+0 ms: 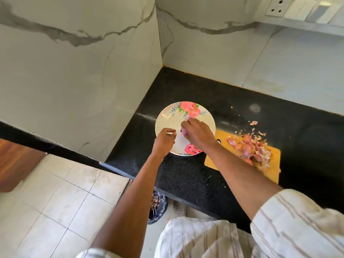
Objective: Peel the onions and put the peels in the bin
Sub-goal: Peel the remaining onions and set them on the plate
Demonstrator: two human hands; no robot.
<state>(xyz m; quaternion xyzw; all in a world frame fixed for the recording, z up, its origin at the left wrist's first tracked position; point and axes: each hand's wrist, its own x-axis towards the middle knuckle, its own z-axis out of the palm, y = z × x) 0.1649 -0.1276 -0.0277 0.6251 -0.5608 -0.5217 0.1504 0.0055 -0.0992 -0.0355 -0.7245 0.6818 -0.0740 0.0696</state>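
Over a floral plate, the left hand is being held loosely curled and empty, while peeled onions are being gripped by the right hand; peels are lying heaped on a cutting board.

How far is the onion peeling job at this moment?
Done: a heap of peels lies on the yellow cutting board. In hand: the right hand holds a peeled onion over the floral plate; the left hand is beside it, holding nothing I can see. Left: the peels must go into the bin on the floor.
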